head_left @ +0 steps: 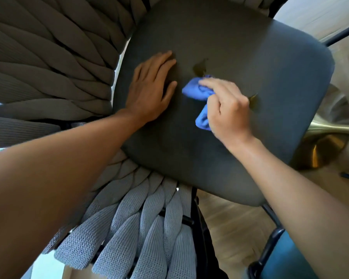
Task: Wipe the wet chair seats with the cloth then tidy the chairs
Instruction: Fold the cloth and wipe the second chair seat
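A dark grey-blue chair seat fills the middle of the head view. My left hand lies flat on its left part, fingers apart, holding nothing. My right hand presses a crumpled blue cloth onto the seat's centre, fingers closed over it. One wet brownish patch shows just beyond the cloth. A second wet patch peeks out to the right of my right hand.
The chair's braided grey rope back wraps around the left and near side. A brass table base stands at the right on the wooden floor. Another blue seat with a dark frame sits at the lower right.
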`<state>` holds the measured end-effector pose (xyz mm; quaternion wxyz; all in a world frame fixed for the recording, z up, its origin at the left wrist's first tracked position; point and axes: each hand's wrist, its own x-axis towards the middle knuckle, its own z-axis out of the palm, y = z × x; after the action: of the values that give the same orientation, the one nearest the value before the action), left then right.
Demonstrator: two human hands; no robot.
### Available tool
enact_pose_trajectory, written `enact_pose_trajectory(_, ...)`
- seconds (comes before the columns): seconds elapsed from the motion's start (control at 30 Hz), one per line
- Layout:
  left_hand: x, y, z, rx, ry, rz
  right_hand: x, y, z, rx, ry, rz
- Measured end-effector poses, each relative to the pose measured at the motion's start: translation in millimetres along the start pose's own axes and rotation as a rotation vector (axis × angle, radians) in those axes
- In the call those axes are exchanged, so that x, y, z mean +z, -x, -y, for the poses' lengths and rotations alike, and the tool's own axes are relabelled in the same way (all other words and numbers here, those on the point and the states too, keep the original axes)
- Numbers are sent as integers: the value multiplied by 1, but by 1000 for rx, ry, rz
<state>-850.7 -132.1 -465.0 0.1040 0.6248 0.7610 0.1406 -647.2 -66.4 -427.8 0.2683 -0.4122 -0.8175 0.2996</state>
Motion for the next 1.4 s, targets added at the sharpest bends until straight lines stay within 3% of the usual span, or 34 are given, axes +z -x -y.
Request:
enact_pose_trajectory(0.07, 2, -10, 6, -32, -49, -1, 8, -31, -2, 111, 30, -40)
enact_pose_trajectory(0.23, 8, -15, 12, -82, -106, 89, 34, -65, -21, 238, 451, 293)
enact_pose_trajectory(0.3, 10, -14, 13, -73, -111, 75, 44, -62, -25, 183, 480, 281)
enact_pose_trajectory(0.47, 10, -14, 13, -64, -122, 61, 44, -40, -32, -89, 302, 261)
enact_pose_trajectory(0.77, 7, -15, 11, -74, -96, 76, 15, -16, -35, -357, 39, 525)
enact_pose_trajectory(0.83, 3, -16, 8, -67, -65, 59, 3, -21, -32, -309, -32, 488)
enact_pose_trajectory(0.97, 6, -15, -2, 43, -28, 40, 3, -43, -29, -59, 77, 194)
enact_pose_trajectory(1.07, 12, -13, -5, 69, -62, 89, 23, -48, -27, 123, 296, 303)
enact_pose_trajectory(1.13, 14, -13, -3, 67, -52, 99, 37, -40, -27, 111, 372, 255)
enact_pose_trajectory(1.23, 13, -13, -2, 74, -24, 73, 43, -22, -29, 41, 250, 149)
enact_pose_trajectory(1.4, 9, -15, -5, 45, -9, 105, 29, 26, -23, -31, 97, 219)
